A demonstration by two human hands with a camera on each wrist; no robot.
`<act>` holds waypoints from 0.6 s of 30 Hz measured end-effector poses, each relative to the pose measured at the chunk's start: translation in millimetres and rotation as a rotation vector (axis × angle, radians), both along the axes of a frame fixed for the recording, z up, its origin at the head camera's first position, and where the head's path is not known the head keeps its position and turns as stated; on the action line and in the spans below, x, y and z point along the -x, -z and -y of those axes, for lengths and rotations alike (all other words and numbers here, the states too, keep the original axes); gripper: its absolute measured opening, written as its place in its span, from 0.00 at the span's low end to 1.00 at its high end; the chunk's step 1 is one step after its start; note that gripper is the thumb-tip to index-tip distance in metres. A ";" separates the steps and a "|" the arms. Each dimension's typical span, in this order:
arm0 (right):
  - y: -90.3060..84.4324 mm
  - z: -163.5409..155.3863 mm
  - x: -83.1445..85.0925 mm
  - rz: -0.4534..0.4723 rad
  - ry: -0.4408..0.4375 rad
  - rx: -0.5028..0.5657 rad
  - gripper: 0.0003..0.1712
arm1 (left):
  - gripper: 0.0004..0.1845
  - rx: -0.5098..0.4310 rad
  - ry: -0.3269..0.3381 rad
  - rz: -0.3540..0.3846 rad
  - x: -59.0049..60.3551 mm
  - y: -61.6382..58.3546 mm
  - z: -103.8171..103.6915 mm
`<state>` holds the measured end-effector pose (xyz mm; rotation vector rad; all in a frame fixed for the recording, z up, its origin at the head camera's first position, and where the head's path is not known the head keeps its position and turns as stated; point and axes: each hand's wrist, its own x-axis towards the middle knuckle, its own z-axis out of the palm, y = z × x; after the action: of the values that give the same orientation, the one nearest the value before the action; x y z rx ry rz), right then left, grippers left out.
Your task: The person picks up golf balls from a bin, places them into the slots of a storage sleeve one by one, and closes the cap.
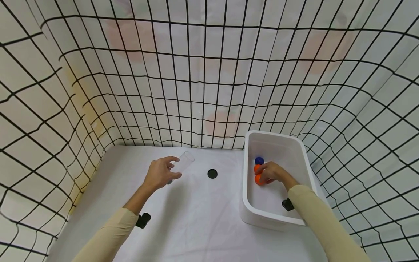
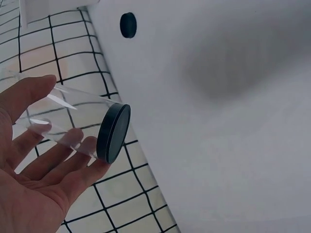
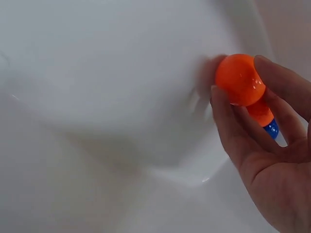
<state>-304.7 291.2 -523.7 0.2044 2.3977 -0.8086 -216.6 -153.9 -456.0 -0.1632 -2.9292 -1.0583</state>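
Observation:
My left hand (image 1: 159, 173) grips a clear plastic tube (image 1: 185, 161), tilted above the table. The left wrist view shows the tube's black end cap (image 2: 114, 133) beside the fingertips; its far end is partly behind the thumb. Inside a white bin (image 1: 246, 174), my right hand (image 1: 274, 171) has thumb and fingers around an orange ball (image 3: 238, 80). Close behind that ball sit a second orange ball (image 3: 261, 114) and a blue ball (image 1: 259, 161), in a row by the bin's left wall. A round black lid (image 1: 212, 173) lies on the table between tube and bin.
A black wire grid (image 1: 203, 69) surrounds the white table (image 1: 203, 225) at the back and both sides, with pale cloth behind it. The bin's raised walls surround the right hand. A dark wrist camera (image 1: 143, 220) sits under the left forearm.

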 end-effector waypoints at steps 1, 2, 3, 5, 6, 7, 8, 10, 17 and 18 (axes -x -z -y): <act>0.7 0.2 -0.4 -0.001 -0.003 0.003 0.24 | 0.28 0.000 0.001 0.002 0.1 0.1 0.0; 1.4 0.2 -0.6 -0.003 -0.006 0.004 0.24 | 0.28 0.002 0.002 0.003 0.2 0.3 -0.1; 1.8 0.4 -1.2 -0.004 -0.007 0.008 0.24 | 0.28 0.002 0.004 0.004 0.3 0.3 -0.3; 2.1 0.6 -2.2 -0.008 -0.005 0.010 0.24 | 0.28 0.005 0.004 0.005 0.5 0.5 -0.9; 2.0 0.2 -2.7 -0.014 -0.011 0.013 0.24 | 0.28 0.006 0.004 0.004 0.6 0.6 -1.3; 2.1 -0.1 -3.2 -0.019 -0.018 0.013 0.24 | 0.28 0.007 0.005 0.003 0.8 0.7 -1.6; 1.9 -0.2 -3.8 -0.025 -0.021 0.012 0.24 | 0.28 0.008 0.005 0.002 0.9 0.8 -1.9; 1.2 -0.2 -4.6 -0.034 -0.027 0.011 0.23 | 0.28 0.009 0.006 0.000 1.2 1.1 -2.5; -10.5 2.4 -4.5 -0.059 -0.053 0.062 0.22 | 0.28 0.014 0.005 0.000 1.6 1.9 -3.6; -14.6 3.0 -4.6 -0.066 -0.048 0.072 0.22 | 0.28 0.012 0.006 -0.002 1.6 1.8 -3.8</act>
<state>-300.1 288.2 -509.1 0.0929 2.4203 -0.8907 -218.1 -150.1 -457.9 -0.1738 -2.9357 -1.0417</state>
